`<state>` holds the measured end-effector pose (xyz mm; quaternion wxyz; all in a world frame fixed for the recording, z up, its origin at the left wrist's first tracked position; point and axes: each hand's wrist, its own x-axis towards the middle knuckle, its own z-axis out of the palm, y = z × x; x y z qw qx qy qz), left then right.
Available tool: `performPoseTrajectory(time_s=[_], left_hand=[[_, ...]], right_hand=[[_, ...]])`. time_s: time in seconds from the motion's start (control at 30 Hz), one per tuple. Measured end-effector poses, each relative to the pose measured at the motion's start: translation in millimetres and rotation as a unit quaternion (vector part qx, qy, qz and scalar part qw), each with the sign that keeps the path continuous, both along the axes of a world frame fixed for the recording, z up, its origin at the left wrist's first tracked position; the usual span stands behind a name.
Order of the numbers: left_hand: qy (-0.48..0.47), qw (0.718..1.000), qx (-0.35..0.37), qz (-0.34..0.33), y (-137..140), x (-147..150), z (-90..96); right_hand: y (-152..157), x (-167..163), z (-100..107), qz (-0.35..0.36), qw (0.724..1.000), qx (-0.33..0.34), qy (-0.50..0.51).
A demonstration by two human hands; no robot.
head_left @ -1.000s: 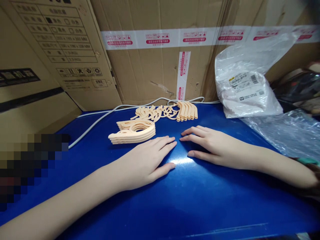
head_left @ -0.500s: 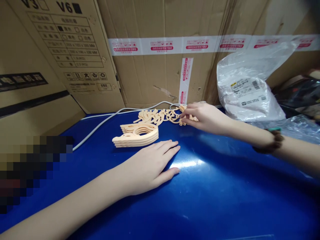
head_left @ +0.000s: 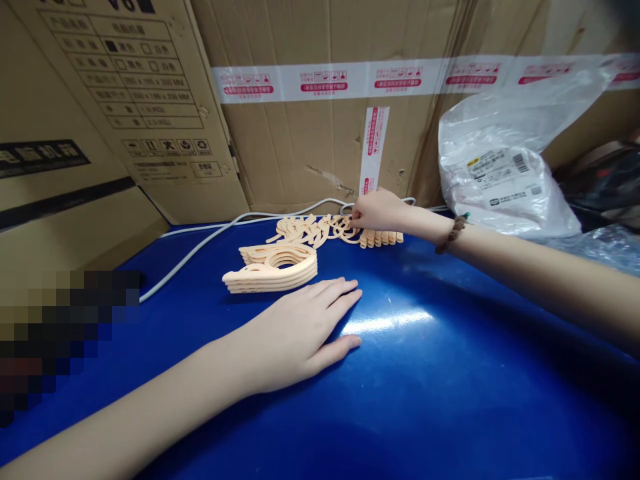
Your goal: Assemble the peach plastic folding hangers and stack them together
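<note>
Tabletop (head_left: 425, 400): blue and glossy, with a bright streak of reflected light near its middle.
Left hand (head_left: 310, 327): rested palm down on the blue surface, fingers extended and slightly spread, thumb held away; nothing was in its grasp.
Stacked cream pieces (head_left: 267, 279): several alike, laid one upon another, curved, with a rounded opening; sat just beyond the left hand, toward its left.
Wristband (head_left: 453, 235): brown with a touch of green, worn around the right wrist.
Row of cream arms (head_left: 383, 239): side by side, ends toward the person, partly covered by the right hand (head_left: 379, 210).
Right hand: fingers curled in at the row's left end, well apart from the other hand; whether they clasped a piece could not be told.
Cream hooks (head_left: 300, 231): overlapping heap, behind the stack and left of the right hand.
Cable (head_left: 240, 219): pale, curved behind the hooks and down the left.
Plastic bag (head_left: 505, 180): whitish, labelled, stood at right.
Cardboard (head_left: 290, 147): brown, crossed by printed tape (head_left: 325, 85), formed the backdrop.
</note>
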<state>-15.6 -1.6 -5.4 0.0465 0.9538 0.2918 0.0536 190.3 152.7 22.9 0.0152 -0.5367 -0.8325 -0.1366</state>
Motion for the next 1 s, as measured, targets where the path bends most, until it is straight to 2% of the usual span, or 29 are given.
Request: performPoseTrajectory(time_s=[0.17, 0.3, 0.5, 0.57, 0.73, 0.87, 1.0], left_hand=[[0.0, 1.0, 0.0, 0.0, 1.0, 1.6, 0.5], [0.006, 1.0, 0.004, 0.001, 0.7, 2.2, 1.3], [0.01, 1.0, 0.005, 0.0, 0.4, 2.4, 1.7], [0.01, 1.0, 0.008, 0.0, 0.7, 2.0, 1.2], [0.012, 1.0, 0.006, 0.005, -0.7, 2.3, 0.1], [-0.009, 0.999, -0.011, 0.032, -1.8, 2.2, 0.4], [-0.04, 0.999, -0.009, 0.034, -0.6, 1.2, -0.1]], right_hand=[[0.0, -4.6, -2.4, -0.017, 0.999, -0.003, 0.037], [-3.0, -2.3, 7.2, -0.012, 0.997, 0.013, 0.08], [-35.1, 9.8, 29.4, 0.054, 0.987, 0.054, 0.14], [-53.6, 16.4, 30.6, 0.113, 0.978, 0.061, 0.165], [-104.4, 33.5, 14.1, 0.211, 0.967, 0.009, 0.144], [-135.9, 39.8, -2.4, 0.225, 0.965, -0.022, 0.134], [-152.2, 37.5, -8.2, 0.229, 0.963, -0.057, 0.128]])
